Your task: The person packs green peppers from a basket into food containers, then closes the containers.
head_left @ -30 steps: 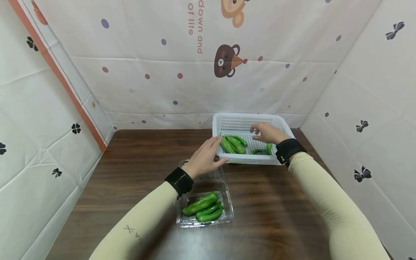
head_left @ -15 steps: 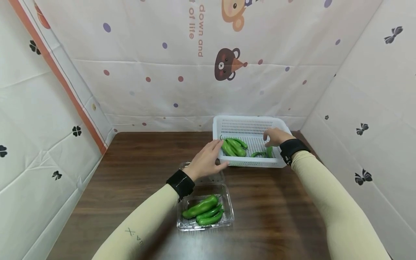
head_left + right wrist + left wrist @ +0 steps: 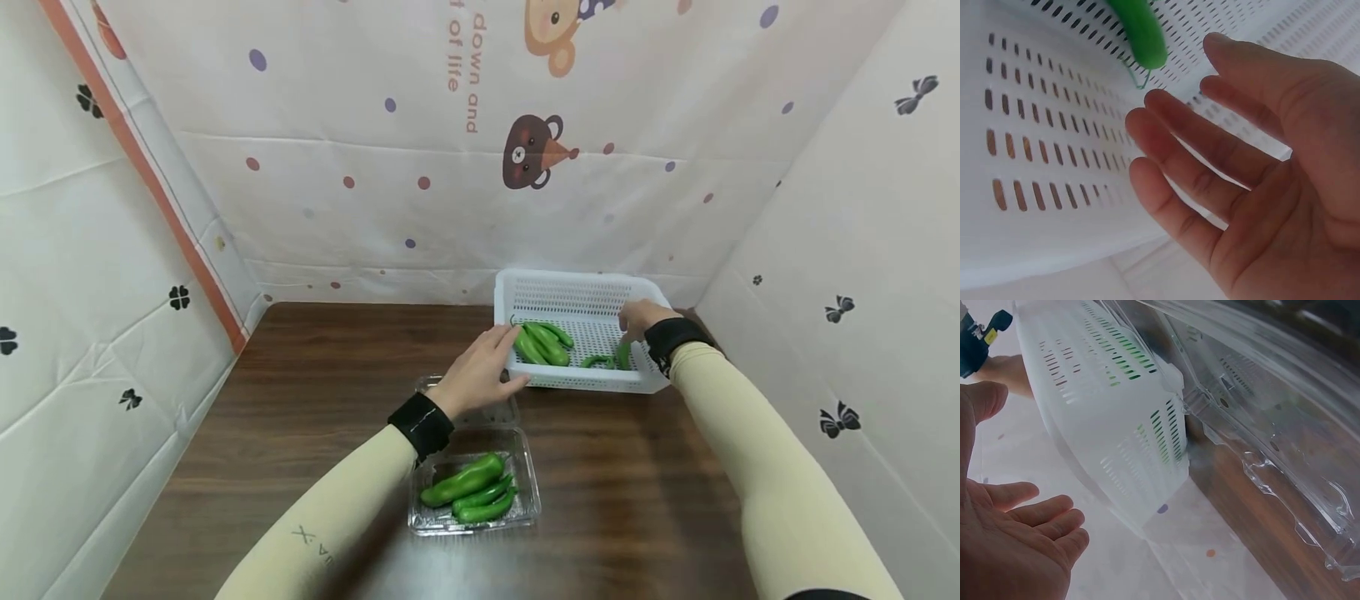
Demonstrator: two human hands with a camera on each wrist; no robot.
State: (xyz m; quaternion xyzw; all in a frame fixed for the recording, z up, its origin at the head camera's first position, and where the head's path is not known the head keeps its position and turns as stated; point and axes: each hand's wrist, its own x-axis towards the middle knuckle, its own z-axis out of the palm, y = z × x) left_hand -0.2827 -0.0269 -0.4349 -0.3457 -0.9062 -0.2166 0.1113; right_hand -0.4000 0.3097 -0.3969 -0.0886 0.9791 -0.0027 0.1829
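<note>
In the head view, my left hand (image 3: 480, 375) is at the left front corner of a white perforated plastic basket (image 3: 581, 379), fingers extended. The left wrist view shows its fingers (image 3: 1054, 519) relaxed, with nothing in the palm. Inside the basket's right end is my right hand (image 3: 641, 318); the right wrist view shows its fingers (image 3: 1172, 194) loosely bent and holding nothing. Just beyond the fingertips lies a green pepper (image 3: 1141, 34). A thin curved pepper (image 3: 596, 361) rests beside it, and several green peppers (image 3: 547, 343) lie together at the basket's left.
A clear plastic clamshell box (image 3: 474, 529) sits on the brown wooden table (image 3: 315, 392), with green peppers (image 3: 468, 482) in it. Its opened lid (image 3: 498, 412) lies toward the basket, partly under my left hand. Patterned cloth walls (image 3: 360, 217) surround the table on three sides.
My right hand has moved right and lower inside the basket, toward the pepper at the right end. My left hand has stayed at the basket's corner.
</note>
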